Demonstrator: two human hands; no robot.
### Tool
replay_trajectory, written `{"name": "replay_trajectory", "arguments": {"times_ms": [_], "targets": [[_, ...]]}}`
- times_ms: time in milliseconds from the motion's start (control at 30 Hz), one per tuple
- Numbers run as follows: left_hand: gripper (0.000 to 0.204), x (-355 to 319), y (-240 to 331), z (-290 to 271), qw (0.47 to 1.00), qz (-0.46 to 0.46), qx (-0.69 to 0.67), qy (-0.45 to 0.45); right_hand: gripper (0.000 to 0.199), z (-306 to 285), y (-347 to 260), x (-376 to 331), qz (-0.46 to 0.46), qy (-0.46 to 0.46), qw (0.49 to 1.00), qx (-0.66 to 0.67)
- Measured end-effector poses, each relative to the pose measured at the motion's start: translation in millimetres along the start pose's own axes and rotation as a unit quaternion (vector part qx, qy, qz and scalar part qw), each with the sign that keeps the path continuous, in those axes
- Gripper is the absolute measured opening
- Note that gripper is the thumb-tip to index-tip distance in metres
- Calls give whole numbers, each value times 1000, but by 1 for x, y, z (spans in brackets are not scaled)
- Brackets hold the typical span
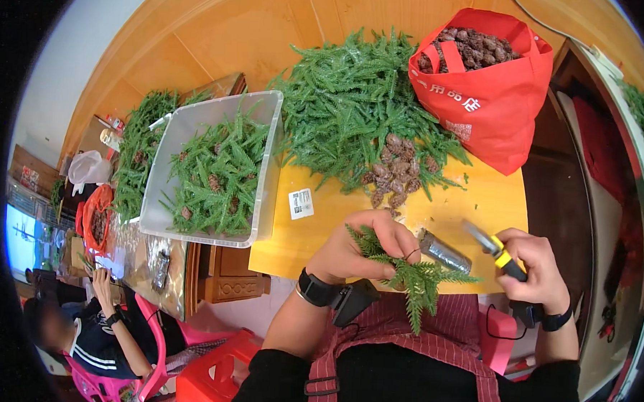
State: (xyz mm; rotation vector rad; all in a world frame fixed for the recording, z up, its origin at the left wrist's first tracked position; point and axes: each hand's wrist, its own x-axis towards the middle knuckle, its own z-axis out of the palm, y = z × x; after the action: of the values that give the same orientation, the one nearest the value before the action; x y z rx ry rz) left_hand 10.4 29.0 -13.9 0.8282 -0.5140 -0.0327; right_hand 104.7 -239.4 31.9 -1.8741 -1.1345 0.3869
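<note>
Here's the green sprig (423, 279), out over the near edge of the yellow table (313, 247), pinched between thumb and fingers of the left hand (363, 247). A light grip should spare those needles. Across to the right hand (538, 271), fingers wrapped round the yellow-and-black tool (507, 261), its head apart from the sprig; best angled away from the left hand. Beyond lie a dark roll (445, 252), pinecones (395, 172) and heaped greenery (355, 102).

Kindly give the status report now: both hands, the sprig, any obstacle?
Left hand pinches green sprig. Right hand grips yellow-and-black tool. Dark cylinder on yellow table, perhaps in the way.
</note>
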Motion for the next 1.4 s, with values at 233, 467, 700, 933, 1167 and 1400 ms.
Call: {"name": "replay_trajectory", "arguments": {"times_ms": [233, 467, 700, 933, 1167, 1400], "targets": [[22, -1, -3, 4, 999, -22, -43, -9, 19, 5, -12, 20, -127, -21, 989, -68], [21, 1, -4, 6, 1000, -20, -4, -18, 18, 5, -15, 29, -171, -33, 980, -97], [21, -1, -5, 3, 999, -21, -24, -35, 17, 6, -15, 33, -185, -30, 976, -108], [21, -1, -6, 2, 999, -24, -22, -42, 16, 6, -17, 35, -199, -41, 974, -103], [21, -2, -8, 0, 997, -28, -36, -64, 16, 7, -16, 37, -195, -49, 975, -90], [19, 0, -3, 3, 998, -20, -21, -49, 16, 8, -13, 35, -199, -40, 975, -90]]}}
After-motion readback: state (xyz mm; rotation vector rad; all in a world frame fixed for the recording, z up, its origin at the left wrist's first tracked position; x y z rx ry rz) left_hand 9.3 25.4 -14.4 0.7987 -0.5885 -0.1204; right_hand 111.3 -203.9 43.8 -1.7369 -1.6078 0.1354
